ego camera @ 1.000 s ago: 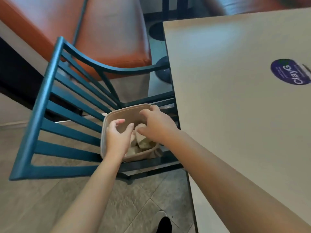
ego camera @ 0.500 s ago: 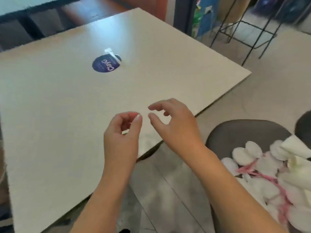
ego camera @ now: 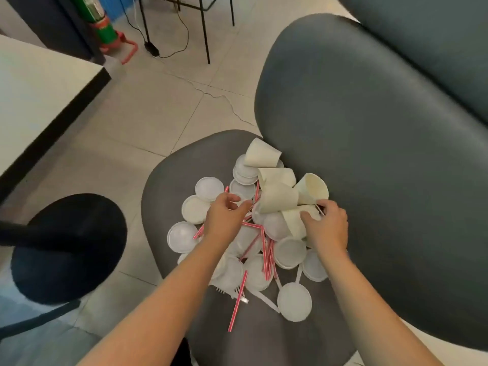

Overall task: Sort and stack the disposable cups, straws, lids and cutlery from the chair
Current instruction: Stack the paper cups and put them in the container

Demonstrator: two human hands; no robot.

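Observation:
A grey chair seat (ego camera: 169, 180) holds a heap of white round lids (ego camera: 209, 188), cream paper cups (ego camera: 261, 154) lying on their sides, red-and-white striped straws (ego camera: 237, 299) and white plastic cutlery (ego camera: 264, 297). My left hand (ego camera: 224, 220) hovers over the lids and straws in the middle of the heap, fingers apart, holding nothing. My right hand (ego camera: 326, 228) is at the heap's right side, fingers and thumb closed around the rim of a tipped paper cup (ego camera: 293, 223). Two more cups (ego camera: 280, 198) lie just beyond that one, against the backrest.
The chair's dark backrest (ego camera: 369, 128) rises to the right of the heap. A white table (ego camera: 39, 83) with a dark edge is at the left, a black round table base (ego camera: 68, 247) below it. A green fire extinguisher (ego camera: 101, 22) and a cable (ego camera: 151, 47) lie on the tiled floor beyond.
My view has swung from the blue chair and the table to the grey chair. Both hands, empty over the table before, have come down onto the heap; my right hand has closed on a cup.

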